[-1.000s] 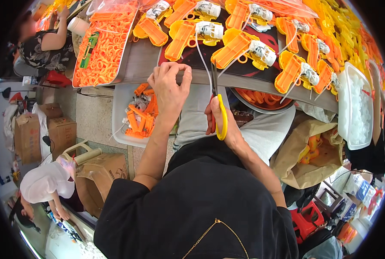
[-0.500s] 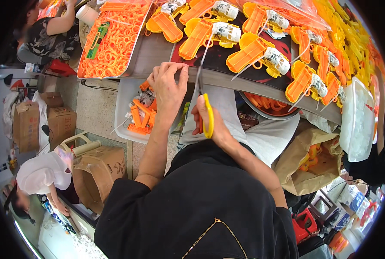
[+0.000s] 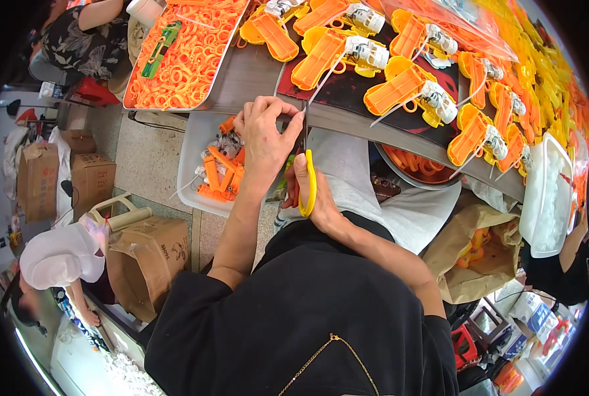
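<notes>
The right hand (image 3: 319, 201) is closed around yellow-handled scissors (image 3: 312, 188), whose dark blades point away toward the bench (image 3: 238, 79). Just left of the blades is the left hand (image 3: 266, 135), its fingers curled, with thumb and forefinger tips nearly meeting; whether they pinch anything cannot be told.

Lower than the bench top, a translucent tub (image 3: 192, 142) of orange parts is on the left. On the right are a metal bowl (image 3: 410, 181) holding orange pieces and, farther right, an open paper bag (image 3: 469, 277) with orange and yellow parts inside.

On the bench, beyond the hands, an orange-and-yellow toy gun (image 3: 317, 63) lies on a dark mat (image 3: 346, 98). A thin white strip (image 3: 326, 78) runs from it down to near the blade tips; contact there is unclear. Similar toy guns lie around it. A tray (image 3: 223, 66) of orange rings sits left, a green piece (image 3: 161, 49) on top. Far right, yellow parts (image 3: 532, 53) are heaped.
</notes>
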{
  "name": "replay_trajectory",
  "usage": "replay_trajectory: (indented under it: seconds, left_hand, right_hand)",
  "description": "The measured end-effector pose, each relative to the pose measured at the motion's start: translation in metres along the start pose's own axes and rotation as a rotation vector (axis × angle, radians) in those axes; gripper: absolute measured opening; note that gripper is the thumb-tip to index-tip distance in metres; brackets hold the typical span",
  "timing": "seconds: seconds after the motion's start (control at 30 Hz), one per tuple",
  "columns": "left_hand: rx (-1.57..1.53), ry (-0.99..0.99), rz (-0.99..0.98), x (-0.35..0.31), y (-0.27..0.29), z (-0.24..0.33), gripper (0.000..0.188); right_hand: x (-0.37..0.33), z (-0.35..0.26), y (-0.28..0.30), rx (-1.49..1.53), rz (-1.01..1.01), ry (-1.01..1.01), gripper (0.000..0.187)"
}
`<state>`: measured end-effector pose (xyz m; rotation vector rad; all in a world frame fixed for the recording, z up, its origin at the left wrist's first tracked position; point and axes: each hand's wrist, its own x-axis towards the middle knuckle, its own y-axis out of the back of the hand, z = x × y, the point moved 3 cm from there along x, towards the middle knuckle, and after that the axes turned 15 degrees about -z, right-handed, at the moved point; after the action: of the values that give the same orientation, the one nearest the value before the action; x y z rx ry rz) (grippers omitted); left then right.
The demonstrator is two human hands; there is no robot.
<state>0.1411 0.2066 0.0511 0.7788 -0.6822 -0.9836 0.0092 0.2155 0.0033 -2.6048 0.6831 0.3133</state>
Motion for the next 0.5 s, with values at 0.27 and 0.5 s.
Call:
replay_trajectory:
  seconds: [0.27, 0.5]
  left_hand:
    - [-0.071, -0.062, -0.102, -0.004, 0.016, 0.003, 0.015]
    - [0.012, -0.044, 0.139, 0.035, 0.032, -0.013, 0.013]
  right_hand:
    - [-0.006, -0.020, -0.004, 0.168, -0.050, -0.035, 0.070]
    - [-0.006, -0.034, -0.001, -0.003, -0.088, -0.015, 0.071]
